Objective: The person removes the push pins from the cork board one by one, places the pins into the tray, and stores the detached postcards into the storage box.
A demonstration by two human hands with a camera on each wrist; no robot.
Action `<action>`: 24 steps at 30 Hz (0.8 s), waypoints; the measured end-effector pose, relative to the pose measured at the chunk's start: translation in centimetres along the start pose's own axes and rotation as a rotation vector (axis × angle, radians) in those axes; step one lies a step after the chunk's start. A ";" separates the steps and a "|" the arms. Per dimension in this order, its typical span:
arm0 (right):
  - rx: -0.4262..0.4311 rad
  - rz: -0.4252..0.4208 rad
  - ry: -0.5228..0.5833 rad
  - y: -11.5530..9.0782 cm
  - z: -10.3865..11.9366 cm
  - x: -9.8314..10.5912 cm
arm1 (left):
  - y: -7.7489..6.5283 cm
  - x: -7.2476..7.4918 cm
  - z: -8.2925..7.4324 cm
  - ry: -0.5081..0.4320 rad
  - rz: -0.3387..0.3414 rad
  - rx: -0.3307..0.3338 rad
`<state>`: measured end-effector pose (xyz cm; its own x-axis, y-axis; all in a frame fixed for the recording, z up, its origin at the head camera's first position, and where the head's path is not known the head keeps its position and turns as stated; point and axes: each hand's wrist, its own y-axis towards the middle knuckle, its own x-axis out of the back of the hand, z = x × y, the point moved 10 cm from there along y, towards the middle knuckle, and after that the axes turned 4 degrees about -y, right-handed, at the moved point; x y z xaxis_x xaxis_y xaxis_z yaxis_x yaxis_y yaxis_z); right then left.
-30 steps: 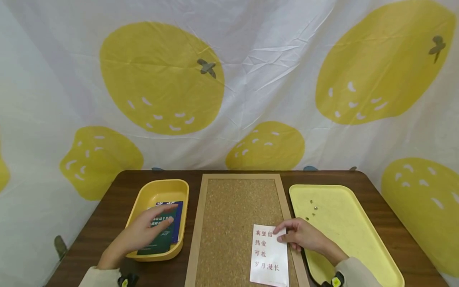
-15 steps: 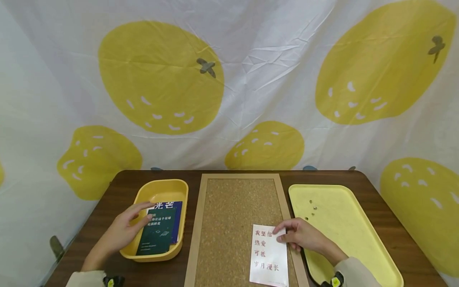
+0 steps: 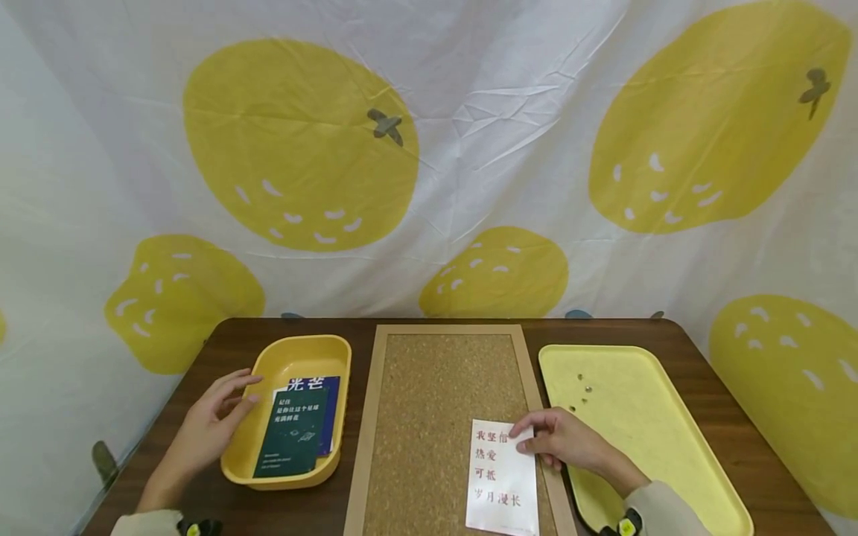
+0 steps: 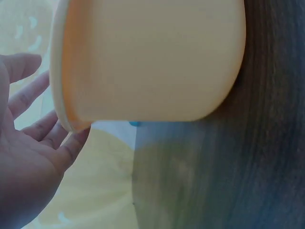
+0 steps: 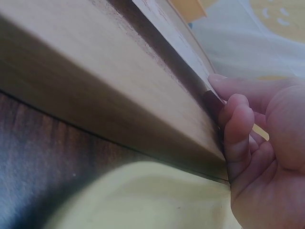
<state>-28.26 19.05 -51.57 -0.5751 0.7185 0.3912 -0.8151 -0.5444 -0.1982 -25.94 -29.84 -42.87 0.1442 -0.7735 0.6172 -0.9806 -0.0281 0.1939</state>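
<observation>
A white card (image 3: 497, 491) with red Chinese characters lies over the lower right of a wood-framed cork board (image 3: 442, 387). My right hand (image 3: 568, 441) pinches its upper right edge. In the right wrist view, the curled fingers (image 5: 238, 124) sit against the board's frame. At the left, my left hand (image 3: 209, 424) is beside the left rim of a yellow bin (image 3: 295, 350), its fingers loosely extended and holding nothing. Whether they touch the rim is unclear. A dark green card (image 3: 295, 443) overlaps a blue card (image 3: 330, 428) inside the bin.
A pale yellow tray (image 3: 643, 432) stands right of the board on the dark wooden table (image 3: 194, 394), with several small metallic pieces (image 3: 588, 389) near its upper left. Behind the table hangs a white cloth (image 3: 482, 149) printed with yellow fruit.
My left hand has moved left from above the cards in the bin to its left rim, uncovering the green card. My right hand and the white card have stayed in place.
</observation>
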 end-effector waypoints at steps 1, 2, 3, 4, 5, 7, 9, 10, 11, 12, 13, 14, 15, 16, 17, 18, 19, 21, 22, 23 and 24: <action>0.002 0.000 0.000 0.0 0.0 0.0 | 0.0 0.2 0.2 0.004 -0.014 0.001; 0.004 0.000 0.001 0.0 0.1 0.0 | 0.0 0.4 0.5 0.002 -0.023 0.003; 0.005 0.001 0.002 0.0 0.1 0.0 | 0.0 0.5 0.8 -0.002 -0.028 0.008; 0.007 0.001 0.003 0.0 0.1 0.0 | 0.0 0.5 1.2 -0.006 -0.024 0.022; 0.008 0.000 0.002 0.0 0.2 0.0 | 0.1 0.4 1.6 -0.008 -0.013 0.043; 0.009 -0.002 0.001 0.0 0.2 0.0 | 0.1 0.1 2.7 -0.021 0.022 0.095; 0.008 -0.002 0.000 0.0 0.2 0.0 | 0.1 -0.4 4.0 -0.033 0.073 0.169; 0.008 -0.003 -0.003 -0.1 0.2 0.0 | 0.0 -0.7 4.7 -0.036 0.104 0.208; 0.007 -0.004 -0.004 -0.1 0.2 0.0 | 0.0 -1.0 5.2 -0.040 0.137 0.241; 0.006 -0.004 -0.005 -0.1 0.2 0.0 | 0.0 -1.3 5.7 -0.048 0.168 0.266; 0.005 -0.005 -0.005 -0.1 0.2 0.0 | -0.1 -1.6 6.2 -0.057 0.200 0.290; 0.005 -0.005 -0.005 -0.1 0.2 0.0 | -0.2 -1.9 6.6 -0.069 0.229 0.307; 0.004 -0.005 -0.006 -0.1 0.1 0.0 | -0.3 -2.2 6.9 -0.080 0.254 0.319; 0.004 -0.005 -0.006 -0.1 0.1 0.0 | -0.4 -2.4 7.1 -0.091 0.277 0.324; 0.003 -0.005 -0.006 -0.1 0.1 0.0 | -0.5 -2.6 7.2 -0.111 0.300 0.327; 0.002 -0.005 -0.006 -0.1 0.1 0.0 | -0.6 -2.9 7.3 -0.135 0.321 0.329; 0.002 -0.004 -0.005 -0.1 0.1 0.0 | -0.7 -3.1 7.4 -0.159 0.342 0.329; 0.001 -0.004 -0.004 -0.1 0.1 0.0 | -0.9 -3.5 7.5 -0.195 0.378 0.341; 0.001 -0.004 -0.005 -0.1 0.1 0.0 | -0.9 -3.7 7.5 -0.211 0.396 0.349; 0.000 -0.005 -0.005 -0.1 0.1 0.0 | -1.0 -3.9 7.6 -0.226 0.410 0.360; 0.000 -0.006 -0.005 -0.1 0.2 0.1 | -1.1 -4.0 7.7 -0.232 0.418 0.373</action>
<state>-28.21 19.08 -51.39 -0.5701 0.7193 0.3971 -0.8183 -0.5404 -0.1960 -26.50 -31.57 -51.43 -0.2552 -0.8836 0.3925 -0.9343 0.1208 -0.3354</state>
